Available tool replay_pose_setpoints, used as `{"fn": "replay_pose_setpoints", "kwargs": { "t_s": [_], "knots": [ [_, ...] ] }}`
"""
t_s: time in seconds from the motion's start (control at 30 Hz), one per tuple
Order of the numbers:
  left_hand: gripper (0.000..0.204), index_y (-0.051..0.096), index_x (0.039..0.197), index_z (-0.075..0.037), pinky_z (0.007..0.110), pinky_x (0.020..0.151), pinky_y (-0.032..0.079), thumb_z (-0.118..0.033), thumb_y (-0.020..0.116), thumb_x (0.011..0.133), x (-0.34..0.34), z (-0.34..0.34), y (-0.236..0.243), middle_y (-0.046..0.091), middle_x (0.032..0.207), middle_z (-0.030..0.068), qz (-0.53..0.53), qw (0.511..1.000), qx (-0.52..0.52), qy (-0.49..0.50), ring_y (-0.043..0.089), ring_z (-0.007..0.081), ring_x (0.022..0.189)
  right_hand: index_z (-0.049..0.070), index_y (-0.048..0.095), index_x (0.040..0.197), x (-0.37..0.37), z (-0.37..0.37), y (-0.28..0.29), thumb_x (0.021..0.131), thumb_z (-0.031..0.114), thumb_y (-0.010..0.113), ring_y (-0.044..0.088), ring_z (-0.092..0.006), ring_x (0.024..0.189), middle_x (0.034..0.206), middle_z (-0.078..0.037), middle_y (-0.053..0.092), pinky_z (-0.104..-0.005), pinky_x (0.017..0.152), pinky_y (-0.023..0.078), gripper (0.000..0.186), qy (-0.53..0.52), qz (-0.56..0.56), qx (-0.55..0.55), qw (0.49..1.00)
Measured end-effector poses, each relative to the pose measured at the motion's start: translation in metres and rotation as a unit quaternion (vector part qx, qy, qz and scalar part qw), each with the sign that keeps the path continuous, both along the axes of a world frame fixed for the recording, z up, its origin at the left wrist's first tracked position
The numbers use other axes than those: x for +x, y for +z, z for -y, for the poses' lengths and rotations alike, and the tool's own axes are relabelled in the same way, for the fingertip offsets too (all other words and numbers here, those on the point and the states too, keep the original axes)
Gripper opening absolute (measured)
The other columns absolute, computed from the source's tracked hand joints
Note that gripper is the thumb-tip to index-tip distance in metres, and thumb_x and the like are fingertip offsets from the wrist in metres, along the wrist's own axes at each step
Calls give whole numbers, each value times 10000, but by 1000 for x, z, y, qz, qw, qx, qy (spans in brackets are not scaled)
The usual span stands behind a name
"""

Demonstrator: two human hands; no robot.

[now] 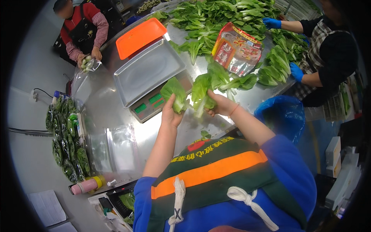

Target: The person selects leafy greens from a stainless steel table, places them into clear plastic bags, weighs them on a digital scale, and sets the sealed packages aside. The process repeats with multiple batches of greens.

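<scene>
My left hand (171, 110) is closed round a single light-green leafy vegetable (173, 92) held over the front edge of a digital scale (143, 106). To its right, my right hand (216, 104) grips another bunch of leafy greens (201, 89), its fingers wrapped round the stems. A metal weighing pan (131, 77) sits on the scale just beyond my hands. More loose greens (239, 82) lie on the steel table (96, 120) beside my right hand, near a red printed plastic bag (236, 49).
An orange tray (140, 38) lies behind the scale. A pile of greens (212, 15) covers the back. Clear bags (112, 147), wrapped greens (65, 139) and a pink bottle (83, 187) are left. A blue-lined bin (278, 118) stands right. Two co-workers (83, 27) (328, 54) handle vegetables.
</scene>
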State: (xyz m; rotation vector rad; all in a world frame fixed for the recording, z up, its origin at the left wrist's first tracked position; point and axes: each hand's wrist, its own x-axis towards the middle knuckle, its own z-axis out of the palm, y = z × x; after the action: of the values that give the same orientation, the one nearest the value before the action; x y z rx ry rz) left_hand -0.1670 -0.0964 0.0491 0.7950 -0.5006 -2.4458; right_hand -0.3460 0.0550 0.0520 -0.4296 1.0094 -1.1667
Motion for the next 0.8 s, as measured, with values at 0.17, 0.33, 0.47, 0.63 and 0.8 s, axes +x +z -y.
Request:
{"fn": "replay_pose_setpoints", "kwargs": {
  "t_s": [0.17,0.33,0.47,0.63,0.8],
  "knots": [
    [478,455,1326,-49,457,1008,426,-235,609,913,11,2,-6,562,1257,123,-41,996,10,-77,548,280,1150,88,609,967,-6,16,-1,924,654,365,502,-115,474,618,-22,550,-262,435,418,618,-5,-77,41,996],
    [559,405,1347,-51,369,973,428,-127,673,861,8,-23,-10,513,1289,81,28,978,-155,-138,522,225,1148,-57,627,1098,18,29,3,920,659,342,650,-231,660,892,-175,662,-335,579,529,791,64,-367,98,923],
    [556,441,1285,-44,341,933,437,-101,712,802,9,-38,-15,543,1206,78,110,938,-298,-141,533,198,1097,-61,577,1183,43,23,4,954,630,266,670,-243,769,945,-170,664,-337,665,535,792,60,-327,23,943],
    [544,449,1289,-37,348,911,455,-83,700,809,21,-35,-27,579,1173,83,145,938,-281,-140,572,210,1050,-29,518,1243,63,13,0,974,547,332,666,-228,679,909,-152,672,-334,649,531,662,57,-229,25,971],
    [472,489,1254,-20,351,877,483,-2,660,814,32,-38,-41,594,1143,96,68,977,-159,-121,591,216,1013,53,518,1237,84,-13,-14,945,384,505,662,-284,671,829,-166,670,-388,658,523,442,-30,-380,-124,916]
  ]
}}
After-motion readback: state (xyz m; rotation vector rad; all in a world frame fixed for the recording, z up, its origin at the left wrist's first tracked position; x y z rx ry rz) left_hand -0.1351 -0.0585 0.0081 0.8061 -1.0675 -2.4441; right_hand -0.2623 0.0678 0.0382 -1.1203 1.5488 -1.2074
